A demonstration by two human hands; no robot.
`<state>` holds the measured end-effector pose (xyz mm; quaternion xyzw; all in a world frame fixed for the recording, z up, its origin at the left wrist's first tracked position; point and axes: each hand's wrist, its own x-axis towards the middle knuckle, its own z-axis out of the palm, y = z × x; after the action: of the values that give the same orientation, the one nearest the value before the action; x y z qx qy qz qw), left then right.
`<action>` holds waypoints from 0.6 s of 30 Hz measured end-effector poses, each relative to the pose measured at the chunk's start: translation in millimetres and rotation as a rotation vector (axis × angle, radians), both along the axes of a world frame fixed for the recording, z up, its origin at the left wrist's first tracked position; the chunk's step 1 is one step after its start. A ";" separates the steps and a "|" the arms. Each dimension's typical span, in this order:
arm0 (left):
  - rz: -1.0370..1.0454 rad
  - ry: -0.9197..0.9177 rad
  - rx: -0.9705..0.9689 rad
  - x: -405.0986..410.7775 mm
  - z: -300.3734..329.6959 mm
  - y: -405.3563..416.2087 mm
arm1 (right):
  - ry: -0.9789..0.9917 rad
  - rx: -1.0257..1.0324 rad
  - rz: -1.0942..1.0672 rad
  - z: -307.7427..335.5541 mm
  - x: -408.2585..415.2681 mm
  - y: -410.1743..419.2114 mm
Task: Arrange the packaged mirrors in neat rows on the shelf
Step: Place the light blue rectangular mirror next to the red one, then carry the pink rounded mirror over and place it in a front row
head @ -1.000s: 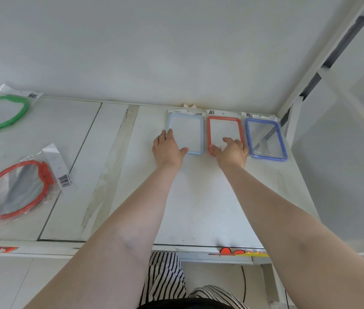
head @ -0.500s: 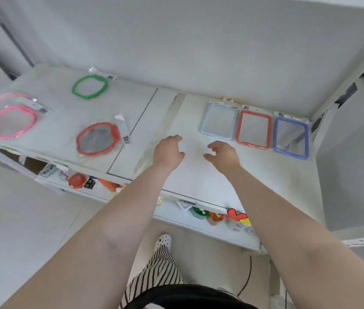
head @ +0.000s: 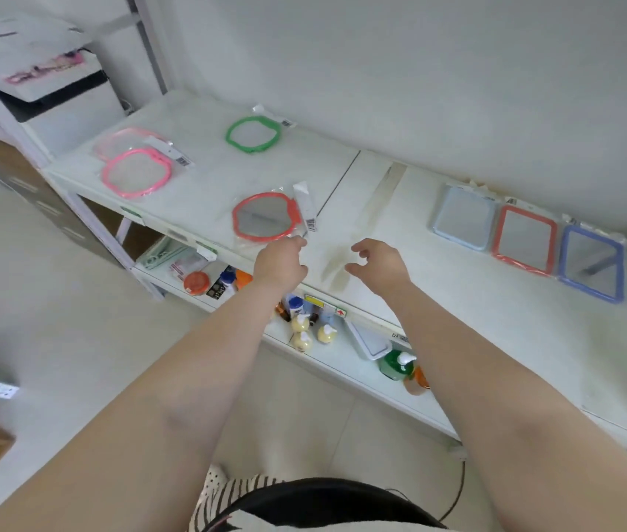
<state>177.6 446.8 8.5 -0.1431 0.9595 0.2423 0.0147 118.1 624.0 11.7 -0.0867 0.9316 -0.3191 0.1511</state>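
Below, the white shelf [head: 477, 312] carries seven packaged mirrors, each sealed in a clear plastic bag with a white header card. Three rectangular ones lie side by side at the back right: a pale blue mirror [head: 463, 218], a red rectangular mirror [head: 525, 240] and a dark blue mirror [head: 591, 263], edges touching or nearly so. Farther left lie rounded, apple-shaped frames, well apart from each other: a green mirror [head: 253, 134] near the wall, a pink mirror [head: 137, 172] overlapping a paler pink one [head: 120, 142] behind it, and a red round mirror [head: 265, 216] near the front edge, its barcode strip too blurred to read.

The left hand [head: 280, 263] hovers at the near edge of the red round mirror's bag, fingers loosely curled; whether it touches the plastic cannot be told. The right hand [head: 379, 263] hangs over bare shelf beside it, fingers relaxed and spread, holding nothing.

A lower shelf [head: 342, 359] holds small bottles [head: 301, 324], a green pump bottle [head: 394, 363] and an orange-lidded jar [head: 196, 282]; labels are illegible. A yellow price tag [head: 321, 302] with a red arrow sits on the shelf's front rail.
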 end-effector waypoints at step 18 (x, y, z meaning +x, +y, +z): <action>0.082 -0.009 0.024 50.6 -2.5 -297.6 | 0.070 0.092 0.184 -1.8 37.3 -299.9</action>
<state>228.2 149.2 6.0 -0.1831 0.9497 0.2537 0.0111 155.4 324.2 9.9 -0.1760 0.9379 -0.2578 0.1511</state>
